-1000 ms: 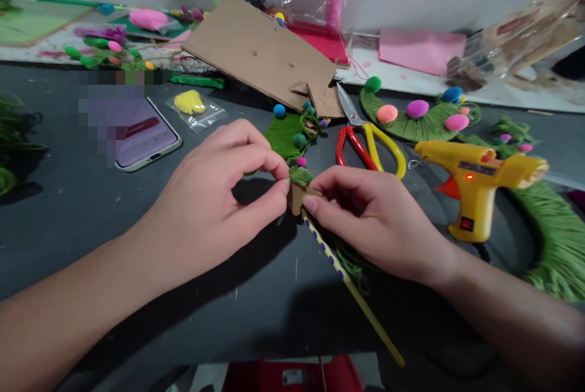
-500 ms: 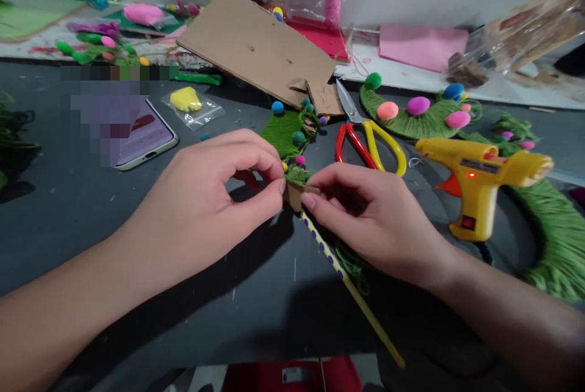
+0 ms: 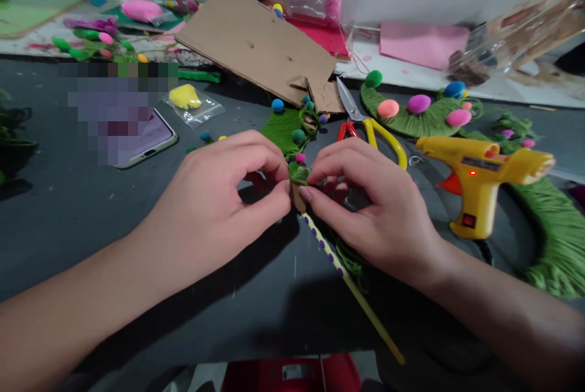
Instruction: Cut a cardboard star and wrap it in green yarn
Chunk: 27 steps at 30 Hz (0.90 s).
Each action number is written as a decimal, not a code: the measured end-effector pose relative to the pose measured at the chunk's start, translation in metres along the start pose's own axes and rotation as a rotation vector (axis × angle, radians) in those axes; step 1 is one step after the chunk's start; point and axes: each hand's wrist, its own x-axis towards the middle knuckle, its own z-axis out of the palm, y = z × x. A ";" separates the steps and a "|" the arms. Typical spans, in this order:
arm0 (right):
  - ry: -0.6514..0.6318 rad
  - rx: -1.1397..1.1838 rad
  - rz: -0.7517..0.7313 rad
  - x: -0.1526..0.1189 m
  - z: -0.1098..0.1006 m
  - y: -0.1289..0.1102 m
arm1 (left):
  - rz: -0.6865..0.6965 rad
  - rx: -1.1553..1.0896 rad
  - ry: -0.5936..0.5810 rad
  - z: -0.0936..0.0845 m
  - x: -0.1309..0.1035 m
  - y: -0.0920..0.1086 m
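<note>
Close together in the middle, my left hand (image 3: 231, 194) and my right hand (image 3: 377, 212) pinch a small brown cardboard piece (image 3: 298, 199) from either side. Green yarn (image 3: 299, 174) is wrapped just above its bare part. Below the cardboard, a thin yellow stick (image 3: 323, 244) with purple dots on its upper part slants down to the right. Behind my fingers lies a green yarn-covered shape (image 3: 282, 128) with small coloured balls; my hands partly hide it. Loose green yarn trails under my right hand.
A yellow glue gun (image 3: 478, 200) with a lit red light stands on the right. Scissors (image 3: 386, 143) lie behind my right hand, near a cardboard sheet (image 3: 260, 50). Yarn-wrapped curved pieces (image 3: 404, 117) lie at right. On the left are a phone (image 3: 158, 139) and a yellow packet (image 3: 185, 98).
My right hand has shifted slightly up, covering more of the scissors' handles. The cardboard flap that stuck out to the right now lies closer in. My left hand has moved slightly right.
</note>
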 end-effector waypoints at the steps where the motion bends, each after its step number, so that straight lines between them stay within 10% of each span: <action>1: -0.004 0.002 -0.001 0.000 0.000 0.000 | -0.008 -0.004 -0.002 0.000 0.000 0.000; 27: 0.048 0.112 0.139 0.000 -0.001 -0.007 | 0.004 0.015 -0.030 -0.004 -0.001 0.004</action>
